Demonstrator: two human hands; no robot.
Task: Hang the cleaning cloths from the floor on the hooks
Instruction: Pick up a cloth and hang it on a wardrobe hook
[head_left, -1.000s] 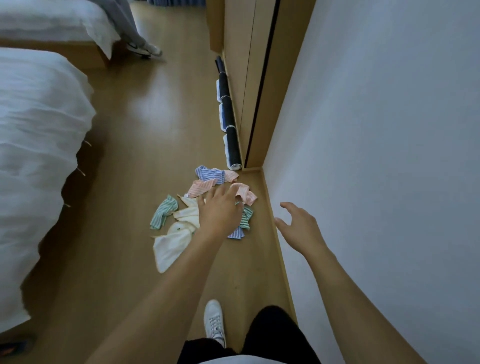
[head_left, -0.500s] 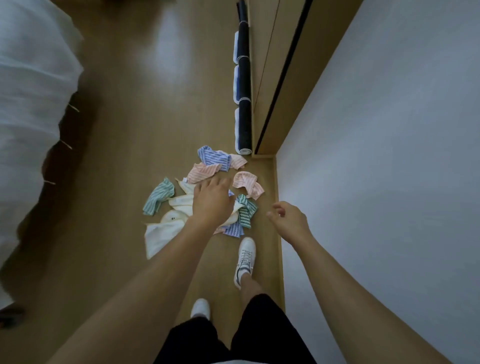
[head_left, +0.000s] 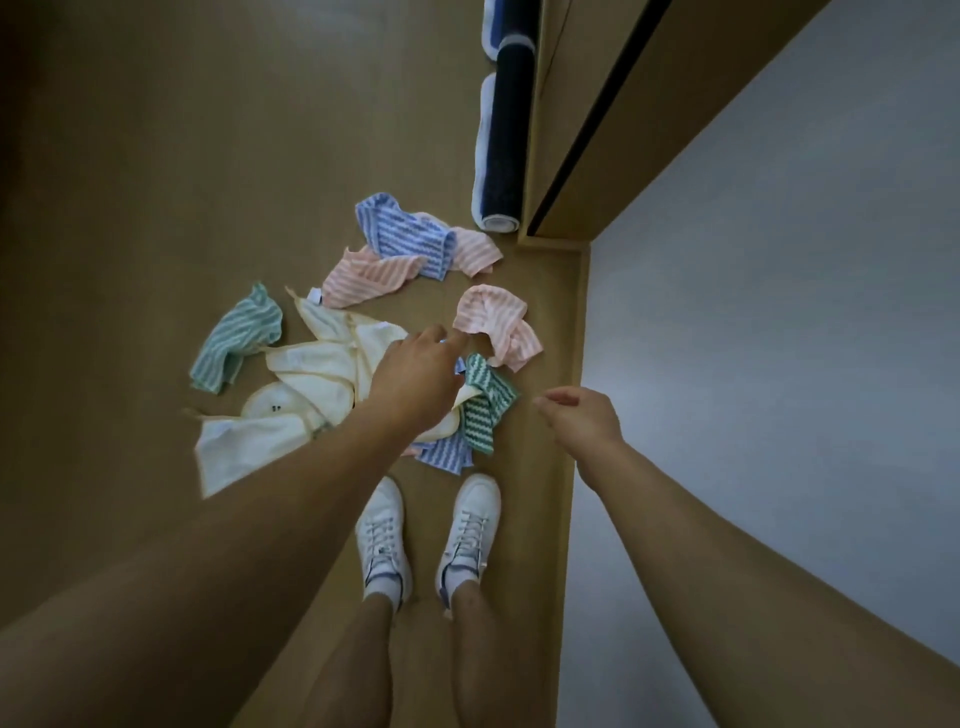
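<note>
Head view: cleaning cloths (head_left: 363, 332) lie crumpled in a loose pile on the wooden floor (head_left: 208, 156), near the wall (head_left: 779, 338). Striped ones: three pink, two blue, two green; cream ones overlap, count unclear. Left hand (head_left: 415, 374) reaches over the pile, grasp not visible. Right hand (head_left: 582, 421) loosely curled, holding nothing

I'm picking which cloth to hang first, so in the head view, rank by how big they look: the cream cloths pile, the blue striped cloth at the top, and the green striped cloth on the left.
1. cream cloths pile, partly hidden by the left arm
2. blue striped cloth and green striped cloth: look about alike, both crumpled, so unranked
</note>
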